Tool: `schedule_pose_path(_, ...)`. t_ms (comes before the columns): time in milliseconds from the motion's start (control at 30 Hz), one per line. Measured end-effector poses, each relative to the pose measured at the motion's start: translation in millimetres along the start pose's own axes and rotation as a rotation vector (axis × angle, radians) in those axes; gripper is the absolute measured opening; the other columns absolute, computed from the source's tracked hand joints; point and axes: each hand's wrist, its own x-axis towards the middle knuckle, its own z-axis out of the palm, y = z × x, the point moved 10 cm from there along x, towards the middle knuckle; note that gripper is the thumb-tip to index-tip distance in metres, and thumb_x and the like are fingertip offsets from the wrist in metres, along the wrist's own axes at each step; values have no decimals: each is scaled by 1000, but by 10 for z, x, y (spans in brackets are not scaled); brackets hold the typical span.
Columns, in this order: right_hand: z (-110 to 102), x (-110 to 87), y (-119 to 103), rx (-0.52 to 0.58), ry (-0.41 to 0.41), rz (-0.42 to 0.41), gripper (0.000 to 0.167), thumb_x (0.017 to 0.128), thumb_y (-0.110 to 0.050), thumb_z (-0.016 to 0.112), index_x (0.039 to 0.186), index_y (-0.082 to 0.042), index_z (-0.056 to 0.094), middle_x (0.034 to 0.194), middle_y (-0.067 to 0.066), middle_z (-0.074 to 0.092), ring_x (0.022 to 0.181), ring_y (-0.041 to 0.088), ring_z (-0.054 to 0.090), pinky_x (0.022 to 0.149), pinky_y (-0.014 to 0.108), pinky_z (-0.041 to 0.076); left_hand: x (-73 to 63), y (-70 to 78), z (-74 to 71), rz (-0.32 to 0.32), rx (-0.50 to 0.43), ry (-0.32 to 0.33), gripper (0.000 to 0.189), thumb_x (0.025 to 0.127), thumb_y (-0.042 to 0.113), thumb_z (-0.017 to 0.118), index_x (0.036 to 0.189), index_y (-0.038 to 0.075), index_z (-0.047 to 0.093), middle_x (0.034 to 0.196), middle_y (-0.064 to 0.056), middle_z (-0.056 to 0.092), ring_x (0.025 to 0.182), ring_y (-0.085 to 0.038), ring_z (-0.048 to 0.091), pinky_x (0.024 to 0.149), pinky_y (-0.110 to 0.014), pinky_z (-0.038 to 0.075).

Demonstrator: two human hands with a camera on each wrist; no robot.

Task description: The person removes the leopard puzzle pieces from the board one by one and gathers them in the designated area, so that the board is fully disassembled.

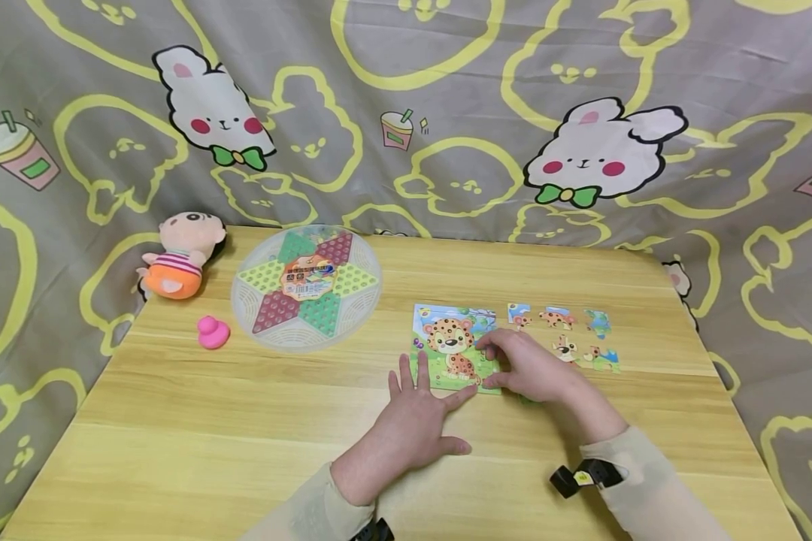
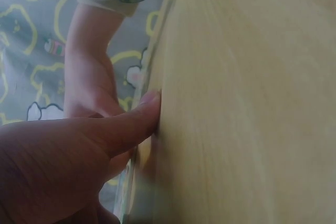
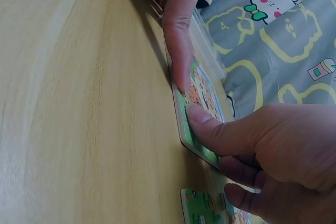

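Observation:
A jigsaw puzzle (image 1: 446,319) with a spotted leopard cub on green grass lies flat on the wooden table. My left hand (image 1: 409,428) is spread palm down at its near edge, fingertips over the lower part and the index finger reaching toward the lower right corner. In the left wrist view the left thumb (image 2: 142,114) stretches out beside the tabletop. My right hand (image 1: 531,366) grips the puzzle's right side with bent fingers. In the right wrist view its thumb (image 3: 205,124) presses on the top near the corner, close to the left index fingertip; the other fingers curl by the edge.
Several loose puzzle pieces (image 1: 558,318) lie right of the puzzle, one green piece (image 3: 198,205) close to the right hand. A round Chinese checkers board (image 1: 362,300) is at the left, with a pink rubber duck (image 1: 213,333) and a plush toy (image 1: 179,259) beyond it. A patterned curtain (image 1: 446,105) hangs behind.

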Motion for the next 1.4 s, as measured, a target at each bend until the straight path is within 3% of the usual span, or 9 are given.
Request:
schedule_pose_path(400, 5, -10, -10, 24, 4, 0, 45, 85, -13, 91, 123, -3, 67, 97, -2, 60, 88, 18, 55, 78, 34, 51, 1, 4, -6, 3, -2, -2, 87, 87, 79, 64, 163, 52, 32, 163, -46, 10, 145, -72, 10, 114, -77, 28)
schedule_pose_path(800, -63, -82, -12, 214, 13, -20, 26, 96, -3, 77, 121, -5, 68, 97, 0, 67, 88, 18, 63, 77, 30, 57, -14, 18, -10, 6, 36, 3, 87, 87, 81, 62, 163, 53, 31, 163, -44, 12, 145, -70, 14, 114, -76, 31)
schedule_pose_path(933, -124, -118, 9, 220, 33, -6, 24, 98, -4, 75, 121, -7, 68, 99, 0, 68, 91, 17, 64, 81, 30, 58, -19, 15, -14, 3, 46, 3, 87, 88, 81, 61, 164, 53, 29, 163, -44, 11, 146, -70, 14, 114, -75, 31)
schedule_pose_path(1400, -518, -513, 160, 201, 148, -22, 22, 99, -2, 74, 120, -6, 70, 98, 0, 67, 87, 17, 64, 75, 27, 57, -22, 13, -17, -2, 45, 4, 87, 87, 81, 62, 163, 54, 30, 163, -44, 13, 146, -70, 15, 115, -74, 31)
